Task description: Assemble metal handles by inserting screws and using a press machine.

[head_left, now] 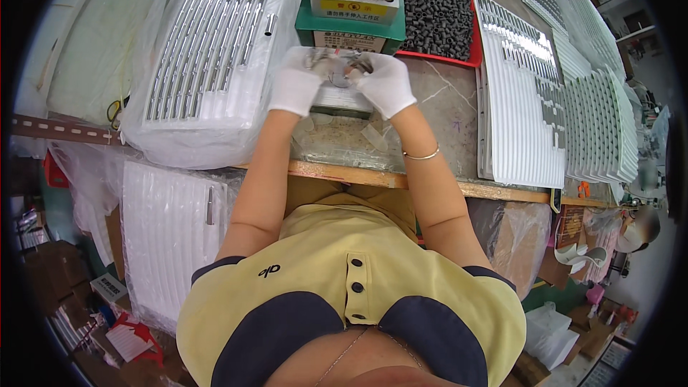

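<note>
Both my hands wear white gloves and meet at the base of a green bench press. My left hand comes in from the left with its fingers bent and pressed together. My right hand faces it from the other side, fingers closed in a pinch. Something small and shiny seems to lie between the fingertips, too small and blurred to name. Beneath them is the press's pale metal base plate. Bits of clear plastic lie on the bench just in front of it.
At left, a plastic-wrapped white tray holds rows of shiny metal tubes. A red bin of small black parts stands behind right. Ridged white trays with metal pieces fill the right. The bench's wooden edge runs before me.
</note>
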The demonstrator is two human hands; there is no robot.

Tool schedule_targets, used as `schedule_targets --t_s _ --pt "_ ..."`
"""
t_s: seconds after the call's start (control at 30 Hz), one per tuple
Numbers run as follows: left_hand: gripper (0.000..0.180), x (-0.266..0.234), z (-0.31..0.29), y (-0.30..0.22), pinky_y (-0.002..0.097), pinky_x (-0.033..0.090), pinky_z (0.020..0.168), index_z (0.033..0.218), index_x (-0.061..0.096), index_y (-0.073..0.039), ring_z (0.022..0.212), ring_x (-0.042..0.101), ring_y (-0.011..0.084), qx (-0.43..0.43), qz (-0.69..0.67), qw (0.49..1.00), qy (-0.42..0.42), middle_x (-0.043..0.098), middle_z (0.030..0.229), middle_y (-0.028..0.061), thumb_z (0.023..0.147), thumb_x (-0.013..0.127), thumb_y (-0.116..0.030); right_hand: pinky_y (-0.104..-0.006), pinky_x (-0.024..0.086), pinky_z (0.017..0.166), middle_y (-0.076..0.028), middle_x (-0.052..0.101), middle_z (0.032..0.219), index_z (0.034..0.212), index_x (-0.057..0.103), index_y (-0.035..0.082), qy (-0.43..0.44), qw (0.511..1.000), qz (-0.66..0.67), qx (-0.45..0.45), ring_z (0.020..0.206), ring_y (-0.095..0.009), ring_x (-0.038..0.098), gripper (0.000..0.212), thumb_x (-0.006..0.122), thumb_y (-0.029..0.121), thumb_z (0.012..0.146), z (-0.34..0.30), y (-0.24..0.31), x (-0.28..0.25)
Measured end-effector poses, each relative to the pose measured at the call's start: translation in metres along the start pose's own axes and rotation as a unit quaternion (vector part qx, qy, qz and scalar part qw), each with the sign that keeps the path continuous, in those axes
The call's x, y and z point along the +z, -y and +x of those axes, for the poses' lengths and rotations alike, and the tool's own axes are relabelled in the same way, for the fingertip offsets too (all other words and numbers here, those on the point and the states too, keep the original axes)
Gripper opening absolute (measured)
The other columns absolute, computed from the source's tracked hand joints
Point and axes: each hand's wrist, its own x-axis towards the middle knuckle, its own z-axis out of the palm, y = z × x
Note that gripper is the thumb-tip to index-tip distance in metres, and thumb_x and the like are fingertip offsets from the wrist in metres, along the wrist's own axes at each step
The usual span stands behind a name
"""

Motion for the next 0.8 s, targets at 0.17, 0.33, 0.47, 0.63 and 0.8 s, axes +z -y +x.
schedule_targets --t_s 0.17,0.33,0.47,0.63,0.8 --pt "0.026 -0.016 -0.023 0.019 0.0331 0.047 0.059 0.104 0.055 0.000 0.068 0.059 0.0183 0.099 -0.107 0.986 -0.075 0.065 0.085 0.0104 0.086 0.062 -0.018 -0.0301 0.049 0.071 -0.014 0.067 0.086 0.103 0.064 0.002 0.012 0.999 -0.032 -0.011 0.073 -0.024 0.063 0.036 0.073 0.024 0.075 -0.002 0.006 0.005" --pt "0.028 -0.015 -0.051 0.016 0.0199 0.045 0.048 0.109 0.047 0.001 0.070 0.062 0.0111 -0.008 -0.311 0.950 0.035 0.065 0.086 0.0096 0.087 0.060 -0.012 -0.0304 0.050 0.074 -0.014 0.067 0.095 0.114 0.060 0.003 0.001 0.999 -0.039 -0.027 0.079 -0.023 0.064 0.048 0.074 0.026 0.074 -0.016 0.003 -0.003" --pt "0.029 -0.011 -0.073 0.007 0.0207 0.047 0.052 0.110 0.048 -0.001 0.074 0.063 0.0111 -0.023 -0.287 0.947 0.144 0.064 0.087 0.0078 0.086 0.061 -0.010 -0.0260 0.049 0.071 -0.007 0.068 0.094 0.118 0.056 -0.003 0.039 0.958 0.283 0.026 0.074 -0.013 0.060 0.047 0.072 0.020 0.080 -0.046 -0.009 -0.012" --pt "0.027 0.008 -0.080 0.005 0.0234 0.047 0.054 0.097 0.054 -0.003 0.069 0.059 0.0105 0.044 -0.171 0.967 0.183 0.061 0.082 0.0034 0.079 0.069 -0.016 -0.0218 0.045 0.070 -0.004 0.065 0.091 0.105 0.062 -0.006 0.122 0.922 0.365 0.043 0.074 -0.008 0.053 0.023 0.062 0.009 0.088 -0.067 0.012 -0.024" --pt "0.034 0.008 -0.088 -0.005 0.0311 0.048 0.062 0.094 0.054 -0.002 0.066 0.059 0.0200 0.067 -0.002 0.994 0.083 0.061 0.077 0.0103 0.075 0.074 -0.021 -0.0216 0.045 0.065 -0.002 0.066 0.082 0.095 0.064 -0.002 0.053 0.957 0.276 0.076 0.068 -0.007 0.053 0.016 0.064 0.012 0.086 -0.071 0.016 -0.017"
